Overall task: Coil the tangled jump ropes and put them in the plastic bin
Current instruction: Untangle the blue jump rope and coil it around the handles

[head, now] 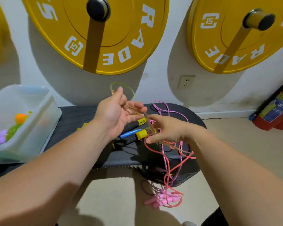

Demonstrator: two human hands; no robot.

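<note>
A tangle of jump ropes lies on a black bench (82, 118). My left hand (119, 111) is raised palm up, with loops of a thin yellow-green rope (129, 88) draped over its thumb and fingers. My right hand (165, 129) reaches into the strands just right of it, fingers spread among them. Below the hands lie black handles with yellow caps (140, 133) and a blue handle (129, 133). Pink-purple rope (163, 110) and coral rope (175, 167) trail off the bench edge to pink handles (160, 199) on the floor. The clear plastic bin (44, 118) stands at the left.
The bin holds orange, green and purple items (11, 129). Two yellow weight plates (95, 31) hang on the white wall behind the bench. A wall socket (185, 82) sits between them. A red fire extinguisher (278, 111) leans at the far right on the beige floor.
</note>
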